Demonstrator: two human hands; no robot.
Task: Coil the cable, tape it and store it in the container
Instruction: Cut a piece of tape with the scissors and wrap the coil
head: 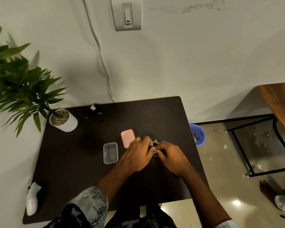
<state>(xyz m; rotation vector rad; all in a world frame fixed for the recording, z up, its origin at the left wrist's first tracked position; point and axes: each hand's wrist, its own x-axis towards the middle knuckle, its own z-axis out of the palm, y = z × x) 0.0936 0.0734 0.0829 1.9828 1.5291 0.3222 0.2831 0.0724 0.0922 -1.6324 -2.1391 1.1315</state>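
1. I see the cable [156,156] only in part, a dark bundle between the two hands at the centre of the frame, low over the tabletop [69,162]; most of it is hidden by the fingers.
2. My left hand [136,155] is curled closed, fingers pinching at the bundle, with a pale bit of tape [154,150] at the fingertips.
3. My right hand [171,157] is likewise closed, fingertips meeting the left hand's at the same spot; exactly what each finger grips I cannot tell.
4. A tape roll [155,143] peeks out just above the hands, on the tabletop.
5. The clear container [110,153] stands open just left of the left hand, and its pink lid [127,138] lies just above and right of it.
6. Toward the upper left of the tabletop sits a second dark cable [96,113], and left of that a potted plant [62,120] in a white pot.
7. A white cloth [32,198] lies at the lower left edge of the tabletop.
8. A blue bin [198,134] stands on the floor beyond the right edge.
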